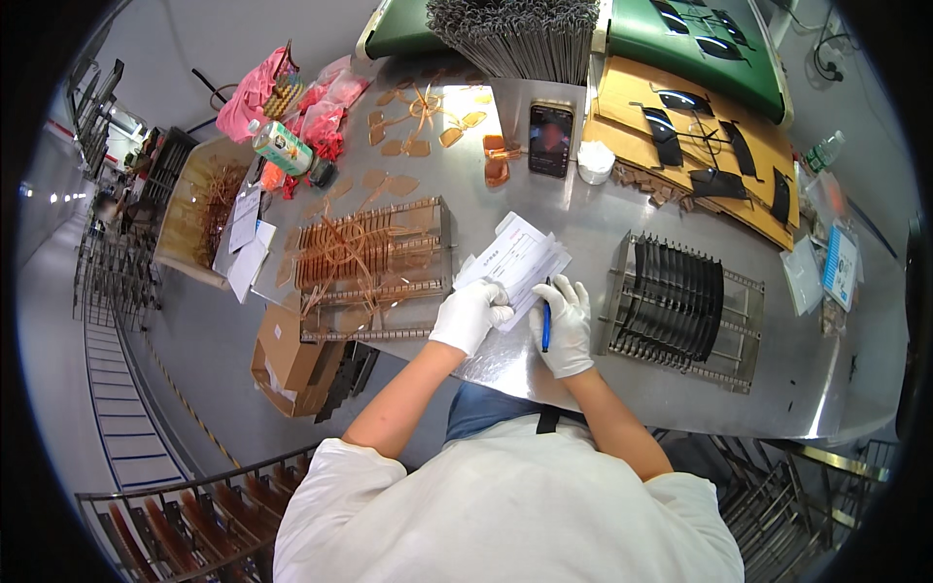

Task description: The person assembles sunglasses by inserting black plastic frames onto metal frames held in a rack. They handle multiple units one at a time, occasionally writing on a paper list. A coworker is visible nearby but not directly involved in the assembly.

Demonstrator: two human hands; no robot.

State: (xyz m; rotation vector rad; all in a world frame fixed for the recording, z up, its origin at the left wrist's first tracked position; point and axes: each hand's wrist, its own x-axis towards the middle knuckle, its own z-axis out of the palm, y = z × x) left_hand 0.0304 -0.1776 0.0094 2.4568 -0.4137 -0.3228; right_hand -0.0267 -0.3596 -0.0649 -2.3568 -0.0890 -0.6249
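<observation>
A loose stack of white printed paper slips (pixel 515 255) lies on the metal table in front of me. My left hand (pixel 470 317), in a white glove, is closed on the near left edge of the slips, fingers curled. In my right hand (pixel 566 335), also gloved, is a blue pen (pixel 546 328), held at the slips' near right edge. To the left stands a metal rack (pixel 445 243) of amber lens pieces, with an amber branched piece (pixel 345 248) lying across it. A second rack (pixel 743 335) on the right holds a row of dark curved lenses (pixel 680 303).
A phone (pixel 550 141) stands beyond the slips, beside a white crumpled wad (pixel 595 161). Amber branched pieces (pixel 423 107) lie at the back left near a bottle (pixel 282 146). Dark lenses (pixel 717 183) rest on yellow board (pixel 622 117). Many thin metal rods (pixel 515 44) stand at the back.
</observation>
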